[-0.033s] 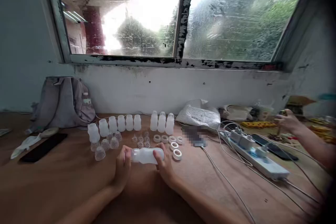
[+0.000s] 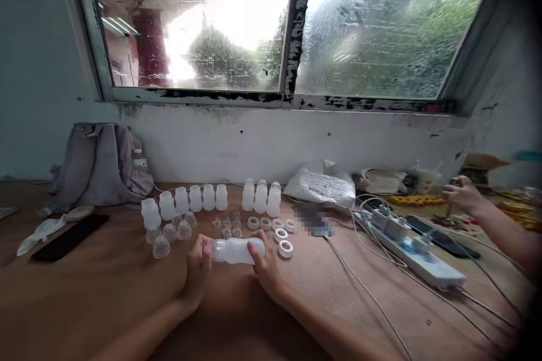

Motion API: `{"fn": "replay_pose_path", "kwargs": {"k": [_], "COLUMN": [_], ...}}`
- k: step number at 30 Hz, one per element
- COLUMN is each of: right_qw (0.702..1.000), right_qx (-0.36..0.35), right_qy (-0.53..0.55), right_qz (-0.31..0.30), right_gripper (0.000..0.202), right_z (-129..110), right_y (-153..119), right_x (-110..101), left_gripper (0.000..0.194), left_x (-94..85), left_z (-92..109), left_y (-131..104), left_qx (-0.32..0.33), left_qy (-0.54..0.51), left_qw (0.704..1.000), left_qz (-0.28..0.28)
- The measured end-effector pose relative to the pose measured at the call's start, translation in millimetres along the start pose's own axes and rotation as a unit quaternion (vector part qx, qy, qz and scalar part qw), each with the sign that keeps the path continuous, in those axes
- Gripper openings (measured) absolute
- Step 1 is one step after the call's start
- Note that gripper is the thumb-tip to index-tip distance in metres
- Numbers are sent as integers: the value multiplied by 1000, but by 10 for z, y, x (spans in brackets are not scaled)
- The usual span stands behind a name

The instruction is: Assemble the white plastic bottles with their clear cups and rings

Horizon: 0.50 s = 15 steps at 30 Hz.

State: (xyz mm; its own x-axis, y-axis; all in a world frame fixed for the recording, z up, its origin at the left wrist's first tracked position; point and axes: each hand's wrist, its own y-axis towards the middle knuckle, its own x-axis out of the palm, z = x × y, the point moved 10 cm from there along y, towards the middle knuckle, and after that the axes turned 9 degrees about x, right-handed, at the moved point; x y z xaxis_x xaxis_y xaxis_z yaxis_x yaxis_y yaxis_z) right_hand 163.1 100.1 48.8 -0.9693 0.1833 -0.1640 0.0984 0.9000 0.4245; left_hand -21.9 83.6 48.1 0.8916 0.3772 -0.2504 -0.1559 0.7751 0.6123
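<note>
A frosted white baby bottle (image 2: 238, 251) lies sideways in the air between my two hands. My left hand (image 2: 199, 264) is closed around its clear cap end. My right hand (image 2: 266, 272) grips the other end, the thumb lying over the bottle's side. Just beyond them sit several clear nipples (image 2: 227, 225). White collar rings (image 2: 285, 249) curve around on the right. To the left stand several clear domed caps (image 2: 161, 247). Behind these is a row of uncapped frosted bottles (image 2: 182, 201), and three capped bottles (image 2: 261, 196) stand to the right of that row.
A black phone (image 2: 71, 238) and a grey backpack (image 2: 99, 164) are on the left. At right, a white power strip (image 2: 423, 259) trails cables across the table. A silvery plastic package (image 2: 322, 186) rests by the wall. Another person's hand (image 2: 463, 192) reaches in at far right.
</note>
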Motion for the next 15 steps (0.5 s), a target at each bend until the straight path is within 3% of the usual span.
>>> {"fn": "replay_pose_path", "kwargs": {"k": [3, 12, 15], "right_qw": [999, 1000, 1000], "right_qx": [-3, -11, 13], "right_qy": [-17, -9, 14], "right_qz": [-32, -7, -11], "right_gripper": [17, 21, 22], "right_z": [-5, 4, 75], "right_y": [19, -5, 34], "right_x": [13, -29, -40], "left_gripper": [27, 26, 27], "left_x": [31, 68, 120], "left_z": [14, 85, 133], "left_y": [-25, -30, 86], "left_qx": [8, 4, 9], "left_qy": [-3, -17, -8], "left_qw": [1000, 1000, 1000], "left_qz": [-13, 4, -25]}}
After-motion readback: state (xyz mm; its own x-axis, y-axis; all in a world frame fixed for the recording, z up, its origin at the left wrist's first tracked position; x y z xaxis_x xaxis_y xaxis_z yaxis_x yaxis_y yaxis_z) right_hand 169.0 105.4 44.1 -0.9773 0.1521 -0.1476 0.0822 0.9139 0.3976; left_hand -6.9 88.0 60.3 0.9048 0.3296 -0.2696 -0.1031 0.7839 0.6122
